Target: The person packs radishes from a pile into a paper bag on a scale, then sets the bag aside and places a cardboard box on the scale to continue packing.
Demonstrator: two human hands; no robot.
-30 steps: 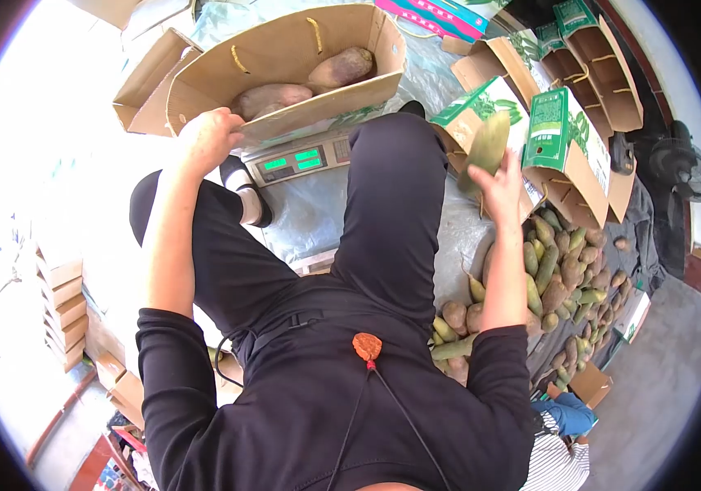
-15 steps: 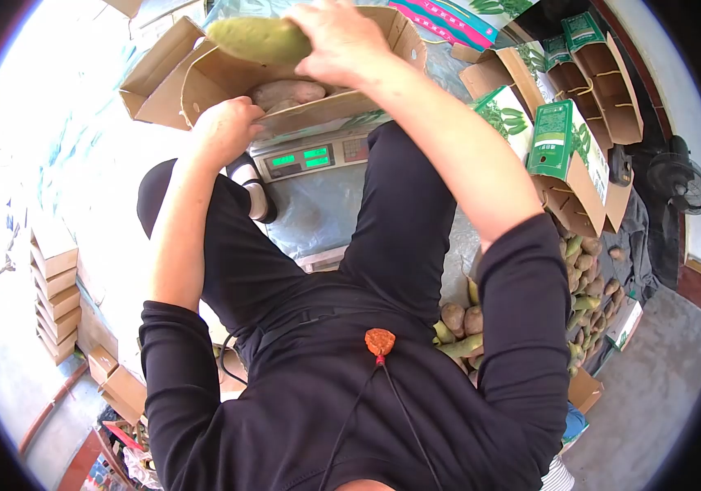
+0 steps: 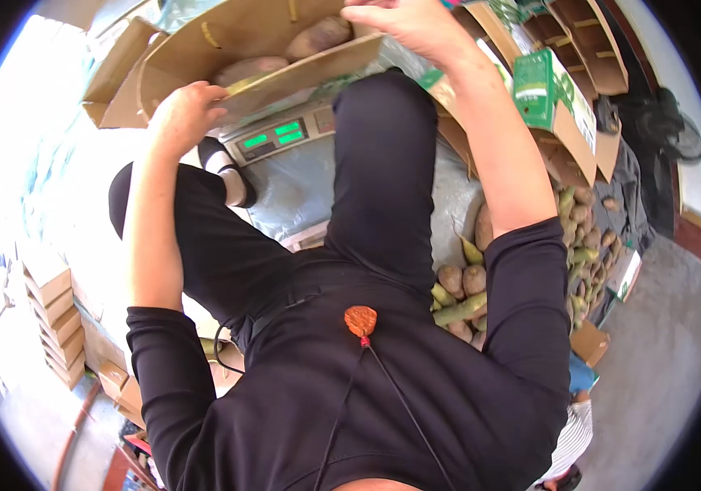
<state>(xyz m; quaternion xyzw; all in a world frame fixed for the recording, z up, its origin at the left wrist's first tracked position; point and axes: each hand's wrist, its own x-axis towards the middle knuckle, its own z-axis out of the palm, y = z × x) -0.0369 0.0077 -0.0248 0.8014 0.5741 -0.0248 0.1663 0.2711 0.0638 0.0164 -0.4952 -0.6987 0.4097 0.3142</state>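
Note:
A long cardboard box (image 3: pixel 244 29) stands on a digital scale (image 3: pixel 273 139) with lit green displays. Inside it lie brown, knobbly root vegetables (image 3: pixel 320 38), and a yellow-green strip shows along its near wall. My left hand (image 3: pixel 180 119) has its fingers closed over the box's near rim at the left end. Past the box's right end, my right hand (image 3: pixel 406 26) is raised with fingers apart and nothing visible in it. Its fingertips are close to the top of the view.
Green-and-white printed cartons (image 3: pixel 543 90) stand to the right. Piles of brown and green root vegetables (image 3: pixel 461 286) lie by my right leg and beyond my right arm. Flattened or stacked cardboard boxes (image 3: pixel 58 323) are at the left. A black fan (image 3: pixel 678 135) stands at the far right.
The long green vegetable has left my right hand, which has moved right, away from over the box. The view has shifted; my left hand stays at the box rim.

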